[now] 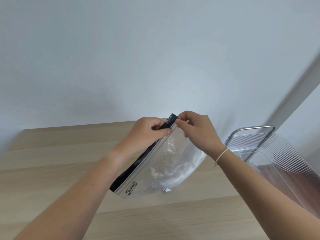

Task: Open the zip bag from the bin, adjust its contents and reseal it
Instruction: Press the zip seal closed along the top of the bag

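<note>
A clear zip bag (161,163) with a black strip along its top edge is held above the wooden table (52,161), tilted with the zip edge running from lower left to upper right. My left hand (149,134) pinches the black strip near its far end. My right hand (197,130) pinches the same edge just beyond it, at the bag's upper corner. Pale, crumpled contents show faintly through the plastic at the bag's lower right. Whether the zip is sealed I cannot tell.
A clear ribbed plastic bin (277,161) stands at the table's right, beside a grey metal frame (254,130). A plain pale wall rises behind the table. My right wrist carries a thin white string band (220,156).
</note>
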Motion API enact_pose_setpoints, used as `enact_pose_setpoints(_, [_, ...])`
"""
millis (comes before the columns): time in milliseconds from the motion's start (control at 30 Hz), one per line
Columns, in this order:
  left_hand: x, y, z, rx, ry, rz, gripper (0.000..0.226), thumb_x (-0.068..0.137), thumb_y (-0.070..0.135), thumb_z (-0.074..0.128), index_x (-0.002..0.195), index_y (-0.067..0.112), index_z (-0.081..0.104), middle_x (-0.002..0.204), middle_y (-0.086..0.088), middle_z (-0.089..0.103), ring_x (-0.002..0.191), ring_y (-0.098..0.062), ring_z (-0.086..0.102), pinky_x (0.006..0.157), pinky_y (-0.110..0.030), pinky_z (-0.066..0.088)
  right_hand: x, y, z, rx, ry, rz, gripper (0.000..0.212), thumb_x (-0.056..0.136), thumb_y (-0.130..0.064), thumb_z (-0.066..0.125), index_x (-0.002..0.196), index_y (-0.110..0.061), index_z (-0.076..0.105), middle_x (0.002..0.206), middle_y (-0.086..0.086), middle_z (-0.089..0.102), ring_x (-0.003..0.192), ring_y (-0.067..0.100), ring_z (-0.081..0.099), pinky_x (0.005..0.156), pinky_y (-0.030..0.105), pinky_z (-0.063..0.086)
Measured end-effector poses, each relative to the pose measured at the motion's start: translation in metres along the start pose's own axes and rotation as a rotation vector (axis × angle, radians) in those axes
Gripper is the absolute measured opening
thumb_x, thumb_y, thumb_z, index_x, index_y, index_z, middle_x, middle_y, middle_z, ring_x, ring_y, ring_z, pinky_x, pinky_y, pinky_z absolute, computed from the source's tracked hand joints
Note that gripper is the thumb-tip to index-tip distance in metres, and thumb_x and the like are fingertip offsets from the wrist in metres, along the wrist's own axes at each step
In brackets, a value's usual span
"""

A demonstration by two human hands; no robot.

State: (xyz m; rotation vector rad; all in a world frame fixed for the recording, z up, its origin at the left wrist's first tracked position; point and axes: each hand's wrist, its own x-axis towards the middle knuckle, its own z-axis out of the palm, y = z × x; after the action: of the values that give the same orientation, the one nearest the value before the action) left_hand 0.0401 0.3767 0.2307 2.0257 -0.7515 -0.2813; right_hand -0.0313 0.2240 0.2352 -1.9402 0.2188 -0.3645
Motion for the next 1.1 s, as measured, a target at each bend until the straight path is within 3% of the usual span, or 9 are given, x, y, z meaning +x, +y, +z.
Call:
enact_pose_setpoints(100, [-0.001, -0.004, -0.003, -0.019, -0.077, -0.049, 0.014, 0.075, 0.027, 0.073, 0.074, 0.014, 0.069, 0.060, 0.003, 0.056, 0.058, -0.010, 0.047, 0.061, -0.023, 0.036, 0.002, 0.001, -0.001, 0.011, 0.019, 0.012, 0.012, 0.086, -0.018, 0.057, 0.075, -0.013, 0.060, 0.062, -0.008, 0.055, 0.054, 0.012, 0.042, 0.050, 0.013, 0.035])
enact_pose_setpoints(200, [-0.004, -0.008, -0.006, -0.029, -0.095, -0.098, 0.015, 0.073, 0.029, 0.074, 0.072, 0.015, 0.070, 0.055, 0.009, 0.063, 0.055, -0.008, 0.052, 0.060, -0.022, 0.040, 0.004, 0.002, -0.003, 0.078, 0.021, 0.028, 0.015, 0.085, -0.016, 0.059, 0.070, -0.019, 0.058, 0.075, 0.005, 0.058, 0.052, 0.012, 0.044, 0.053, 0.015, 0.041])
enact_pose_setpoints(333, [-0.004, -0.006, -0.007, -0.025, -0.077, -0.103, 0.022, 0.074, 0.030, 0.073, 0.055, 0.024, 0.064, 0.046, 0.015, 0.060, 0.045, 0.000, 0.048, 0.047, -0.009, 0.036, 0.005, 0.000, -0.005, 0.124, -0.024, 0.044, 0.012, 0.083, -0.016, 0.060, 0.072, -0.017, 0.061, 0.073, 0.001, 0.060, 0.045, 0.001, 0.046, 0.051, 0.007, 0.041])
enact_pose_setpoints(433, [-0.005, -0.005, -0.005, -0.040, -0.070, -0.113, 0.023, 0.075, 0.028, 0.072, 0.058, 0.017, 0.062, 0.043, 0.014, 0.054, 0.043, 0.000, 0.043, 0.044, -0.010, 0.032, 0.004, 0.000, -0.006, 0.136, -0.065, 0.043, 0.013, 0.082, -0.017, 0.062, 0.069, -0.016, 0.062, 0.073, 0.001, 0.059, 0.046, -0.001, 0.045, 0.051, 0.007, 0.040])
enact_pose_setpoints(633, [-0.006, -0.003, -0.001, -0.058, -0.066, -0.106, 0.024, 0.077, 0.026, 0.070, 0.057, 0.016, 0.059, 0.056, -0.002, 0.051, 0.050, -0.013, 0.040, 0.048, -0.019, 0.031, 0.006, 0.001, -0.003, 0.105, -0.048, 0.023, 0.019, 0.083, -0.016, 0.062, 0.064, -0.019, 0.059, 0.071, 0.004, 0.058, 0.045, 0.001, 0.042, 0.050, 0.009, 0.038])
enact_pose_setpoints(867, [-0.004, -0.008, 0.003, -0.014, -0.037, -0.075, 0.030, 0.080, 0.023, 0.067, 0.052, 0.020, 0.057, 0.052, 0.000, 0.053, 0.048, -0.010, 0.041, 0.047, -0.014, 0.032, 0.008, 0.004, -0.003, 0.105, -0.045, 0.017, 0.013, 0.082, -0.017, 0.064, 0.068, -0.016, 0.062, 0.070, 0.002, 0.059, 0.045, -0.002, 0.045, 0.050, 0.007, 0.039])
enact_pose_setpoints(933, [-0.004, -0.009, 0.002, -0.061, -0.036, -0.082, 0.030, 0.079, 0.024, 0.068, 0.051, 0.022, 0.057, 0.049, 0.008, 0.053, 0.046, -0.007, 0.041, 0.047, -0.011, 0.032, 0.009, 0.007, -0.006, 0.136, -0.081, 0.033, 0.007, 0.081, -0.018, 0.065, 0.074, -0.014, 0.065, 0.072, 0.001, 0.061, 0.048, -0.002, 0.048, 0.053, 0.008, 0.042])
enact_pose_setpoints(1100, [-0.007, -0.013, 0.001, -0.146, -0.083, -0.106, 0.011, 0.074, 0.026, 0.073, 0.065, 0.026, 0.067, 0.052, 0.014, 0.056, 0.053, -0.005, 0.048, 0.054, -0.014, 0.038, 0.009, 0.017, -0.012, 0.103, -0.153, 0.058, 0.006, 0.080, -0.010, 0.065, 0.078, -0.015, 0.067, 0.067, -0.006, 0.063, 0.050, 0.001, 0.052, 0.057, 0.011, 0.044])
